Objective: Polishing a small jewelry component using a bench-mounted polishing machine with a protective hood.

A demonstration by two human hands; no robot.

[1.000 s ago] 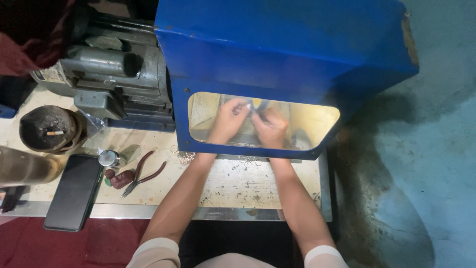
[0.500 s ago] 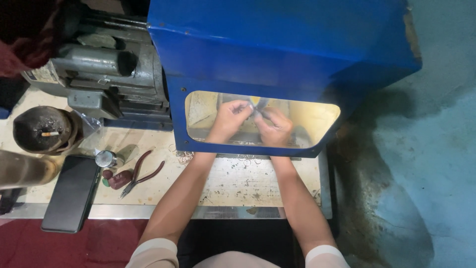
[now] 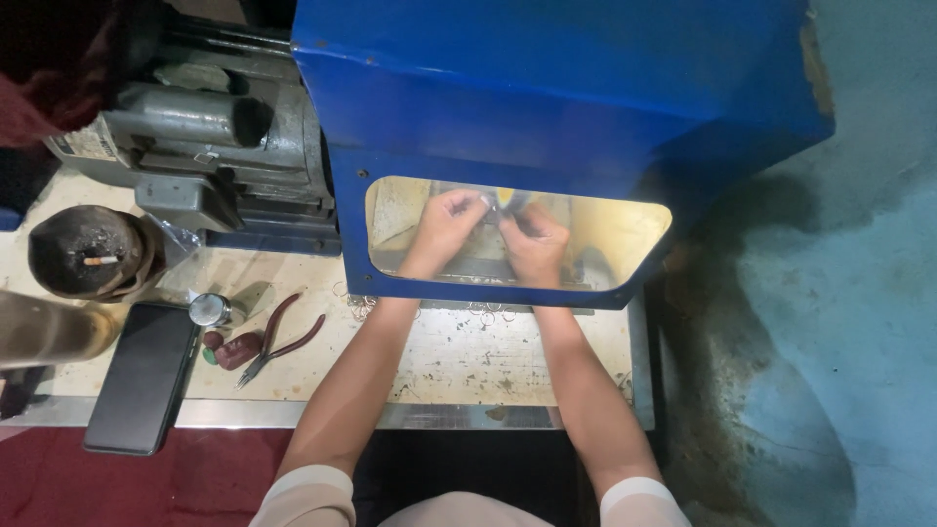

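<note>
Both hands work inside the lit opening of the blue hood point(image 3: 547, 88). The left hand point(image 3: 444, 222) and right hand point(image 3: 535, 244) meet over a small metal piece point(image 3: 493, 209), fingers of each pinched shut on it; its exact shape is too small to tell. Judged light, stiff and likely slippery, so a fingertip pinch at both ends suits it. On the tabletop point(image 3: 459, 361) outside lie pliers point(image 3: 278, 340), a dark phone point(image 3: 142, 388) and scattered small rings point(image 3: 363, 306).
</note>
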